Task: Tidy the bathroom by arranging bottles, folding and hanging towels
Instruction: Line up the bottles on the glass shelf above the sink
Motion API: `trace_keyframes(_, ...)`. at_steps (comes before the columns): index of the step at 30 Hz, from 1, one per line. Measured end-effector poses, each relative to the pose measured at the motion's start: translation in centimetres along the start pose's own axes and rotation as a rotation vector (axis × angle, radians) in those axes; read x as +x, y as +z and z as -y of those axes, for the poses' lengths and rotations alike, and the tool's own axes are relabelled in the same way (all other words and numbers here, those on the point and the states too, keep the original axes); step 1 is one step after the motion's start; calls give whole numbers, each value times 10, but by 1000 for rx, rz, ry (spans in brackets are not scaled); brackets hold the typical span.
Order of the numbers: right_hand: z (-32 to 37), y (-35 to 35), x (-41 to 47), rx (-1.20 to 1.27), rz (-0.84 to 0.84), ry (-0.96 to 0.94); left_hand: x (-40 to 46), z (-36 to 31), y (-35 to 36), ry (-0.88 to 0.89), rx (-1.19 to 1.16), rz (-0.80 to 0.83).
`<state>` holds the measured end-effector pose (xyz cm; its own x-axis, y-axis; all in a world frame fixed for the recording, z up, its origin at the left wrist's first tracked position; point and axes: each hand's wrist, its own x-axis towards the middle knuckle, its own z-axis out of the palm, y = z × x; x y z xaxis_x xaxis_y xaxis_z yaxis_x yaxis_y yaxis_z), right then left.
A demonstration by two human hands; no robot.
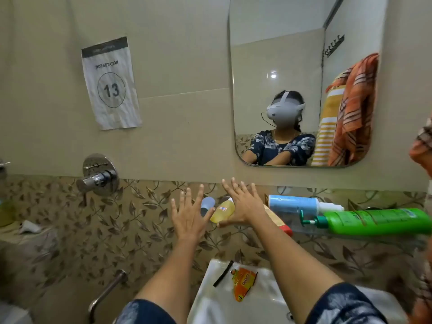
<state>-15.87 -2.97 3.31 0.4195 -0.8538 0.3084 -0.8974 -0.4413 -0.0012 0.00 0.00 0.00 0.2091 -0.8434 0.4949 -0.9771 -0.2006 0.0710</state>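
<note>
Hands spread wide and empty: left hand (189, 215) and right hand (243, 206) flank the toppled yellow bottle (222, 211), seemingly to right it. Beyond the right hand lies a green pump bottle (374, 222).

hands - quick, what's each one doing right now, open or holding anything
Left hand: open, fingers spread, holding nothing.
Right hand: open, fingers spread, holding nothing, in front of the yellow bottle.
</note>
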Motion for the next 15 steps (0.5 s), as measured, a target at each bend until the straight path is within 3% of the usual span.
trace_keyframes(5,6,18,16,143,180,-11,20,-1,13,-138,-244,107)
trace_keyframes(9,10,25,28,221,186,54,42,0,18,-353,-476,203)
trace_keyframes(15,15,9,48,321,333,162,65,0,20,-423,-698,362)
